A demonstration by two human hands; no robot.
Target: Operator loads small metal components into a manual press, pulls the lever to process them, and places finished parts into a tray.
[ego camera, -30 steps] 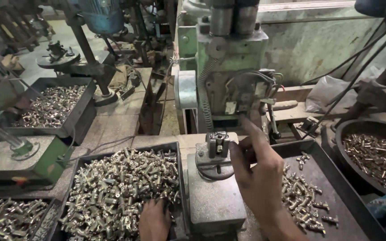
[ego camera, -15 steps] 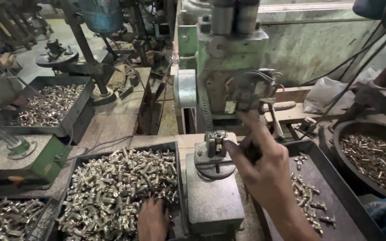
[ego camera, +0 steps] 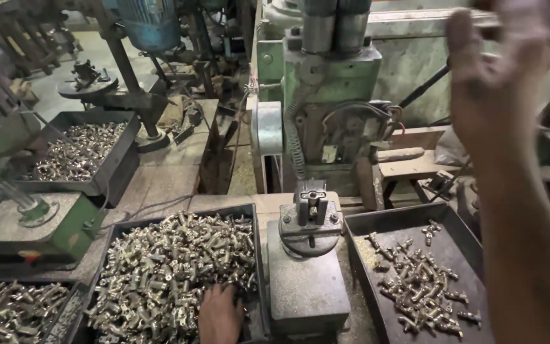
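You stand at a grimy workshop bench crowded with green, paint-chipped drill presses, the concrete top [ego camera: 160, 185] dusted with metal filings. Straight ahead rises the green drilling machine [ego camera: 332, 95], and below its spindle sits a round grey fixture [ego camera: 310, 223] on a blocky steel base, with a small part [ego camera: 313, 205] standing upright in it, long axis vertical.

Your left hand [ego camera: 219, 313] rests palm down in the black tray [ego camera: 249, 213] to the left of the fixture, fingers buried among the heaped brass fittings [ego camera: 167, 274]; you cannot tell whether it pinches one. The fittings are short, shiny, knobbly pieces lying every which way, with no common direction.

Your right hand [ego camera: 498, 76] is raised high at the upper right, blurred, fingers spread and loosely curled, holding nothing visible.

To the right of the fixture a second dark tray [ego camera: 402, 220] holds a thinner scatter of fittings [ego camera: 421, 280]. Two more trays of the same brass pieces sit at far left [ego camera: 74, 153] and lower left [ego camera: 14, 312].
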